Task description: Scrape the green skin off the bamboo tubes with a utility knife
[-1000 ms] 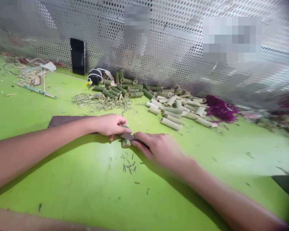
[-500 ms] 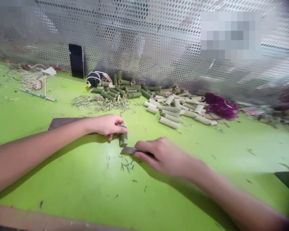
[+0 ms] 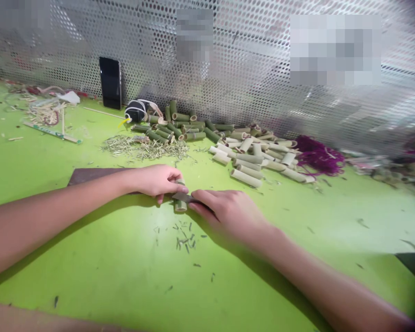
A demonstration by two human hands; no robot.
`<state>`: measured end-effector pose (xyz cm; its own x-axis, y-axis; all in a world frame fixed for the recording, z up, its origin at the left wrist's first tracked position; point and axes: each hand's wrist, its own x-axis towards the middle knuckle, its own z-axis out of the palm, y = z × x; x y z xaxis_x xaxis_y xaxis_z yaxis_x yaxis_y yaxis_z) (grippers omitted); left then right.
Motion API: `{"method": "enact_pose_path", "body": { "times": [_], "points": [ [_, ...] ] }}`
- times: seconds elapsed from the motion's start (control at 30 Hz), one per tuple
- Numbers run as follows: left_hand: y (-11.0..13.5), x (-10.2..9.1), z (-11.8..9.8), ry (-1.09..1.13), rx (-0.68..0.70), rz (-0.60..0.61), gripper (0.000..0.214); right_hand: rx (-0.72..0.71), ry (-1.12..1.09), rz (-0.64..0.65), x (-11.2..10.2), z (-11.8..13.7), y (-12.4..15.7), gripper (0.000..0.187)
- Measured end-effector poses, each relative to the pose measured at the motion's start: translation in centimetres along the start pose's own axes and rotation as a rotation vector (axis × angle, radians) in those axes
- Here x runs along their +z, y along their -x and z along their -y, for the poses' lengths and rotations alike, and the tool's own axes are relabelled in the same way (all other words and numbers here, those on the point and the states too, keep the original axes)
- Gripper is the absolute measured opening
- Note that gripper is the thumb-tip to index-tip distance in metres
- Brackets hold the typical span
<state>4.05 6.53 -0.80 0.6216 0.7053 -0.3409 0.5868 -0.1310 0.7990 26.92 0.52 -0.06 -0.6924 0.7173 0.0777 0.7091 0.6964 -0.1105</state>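
- Green-skinned bamboo tube is held upright in the closed fingers of the left hand, its lower end seemingly resting on the tabletop.
- Short dark blade is pinched in the curled fingers of the right hand, its tip laid against the tube's middle; its handle is hidden by those fingers.
- Slipping is the main risk: if the blade skids on the smooth rind, the left fingers just beside it could be cut. A tube rolling under its low, narrow footing could cause the same slip.
- Dark green shavings are scattered on the green tabletop just below the grip, and a dark flat board is pinned under the left forearm behind it.
- Beyond the grip, a tangled heap of pale fibres is spread, with green bamboo tubes and paler bamboo tubes piled further off. Any of these could be knocked if an arm swung wide.
- Purple fibres lie far to the right of the grip.
- Farthest away, a black phone is propped against a perforated metal sheet.
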Motion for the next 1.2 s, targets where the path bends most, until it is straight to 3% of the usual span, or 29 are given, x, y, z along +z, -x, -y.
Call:
{"method": "enact_pose_path", "body": {
  "times": [0.17, 0.5, 0.67, 0.77, 0.9, 1.03, 1.2],
  "points": [
    [0.1, 0.0, 0.0, 0.016, 0.002, 0.006, 0.036, 0.043, -0.066, 0.025, -0.2, 0.0, -0.1, 0.029],
    [0.2, -0.3, 0.0, 0.031, 0.003, 0.038, 0.040, -0.042, -0.349, 0.275, -1.3, -0.5, 0.6, 0.031],
    [0.4, -0.4, -0.1, 0.028, -0.016, 0.036, 0.036, -0.024, -0.344, 0.174, -0.5, -1.2, 1.3, 0.038],
    [0.5, -0.4, -0.2, 0.021, -0.011, 0.047, 0.033, 0.030, -0.207, 0.086, 0.1, -1.8, 0.8, 0.040],
    [0.5, -0.3, -0.2, 0.013, -0.013, 0.041, 0.032, 0.037, -0.083, 0.038, 0.1, -0.8, 0.1, 0.034],
    [0.3, -0.2, 0.1, 0.018, 0.011, 0.045, 0.033, 0.055, -0.065, 0.025, -0.3, 0.4, -0.2, 0.030],
    [0.2, -0.2, 0.0, 0.029, 0.005, 0.055, 0.029, 0.038, -0.124, 0.061, -0.1, -0.3, -0.3, 0.030]
  ]
}}
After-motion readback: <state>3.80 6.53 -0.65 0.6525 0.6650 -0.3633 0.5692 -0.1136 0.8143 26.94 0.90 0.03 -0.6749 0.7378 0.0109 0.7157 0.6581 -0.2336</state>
